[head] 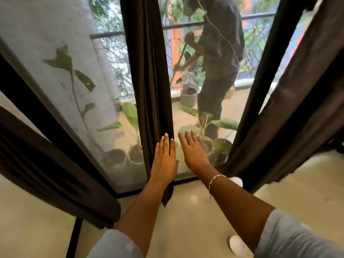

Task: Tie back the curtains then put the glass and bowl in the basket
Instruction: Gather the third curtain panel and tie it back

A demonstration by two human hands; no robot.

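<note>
- The middle curtain (149, 81) hangs straight ahead of me, in front of the glass door (78, 101).
- My left hand (164, 161) lies flat on that curtain's lower part; my right hand (193, 155) is just beside it to the right, over the glass.
- A second curtain (46, 164) hangs at my far left, a third curtain (297, 108) at my far right.
- Behind the glass, potted plants (206, 131) stand on the balcony floor, and a person (219, 58) stands behind them by the railing (108, 35).

Dark brown curtain (149, 71) — gathered, hanging loose, untied.
</note>
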